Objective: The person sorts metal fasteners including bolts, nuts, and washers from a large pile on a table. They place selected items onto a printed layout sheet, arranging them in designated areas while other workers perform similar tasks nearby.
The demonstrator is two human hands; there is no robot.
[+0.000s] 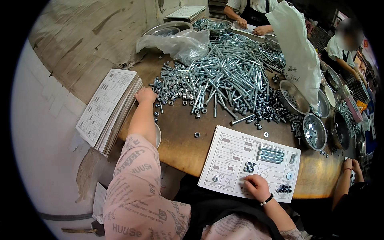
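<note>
My left hand reaches to the left edge of a heap of nuts, beside a stack of printed cards. Its fingertips are hidden behind the back of the hand. Over the lower part of a white printed card is my right hand, thumb and fingers drawn together; anything between them is hidden. On that card lie several long bolts, shiny nuts, a single nut, a short bolt, a washer and several dark nuts.
A large pile of bolts covers the table's middle. Metal bowls of washers and a white sack stand right. A plastic bag lies at the back. Co-workers' hands work across the table and at the right.
</note>
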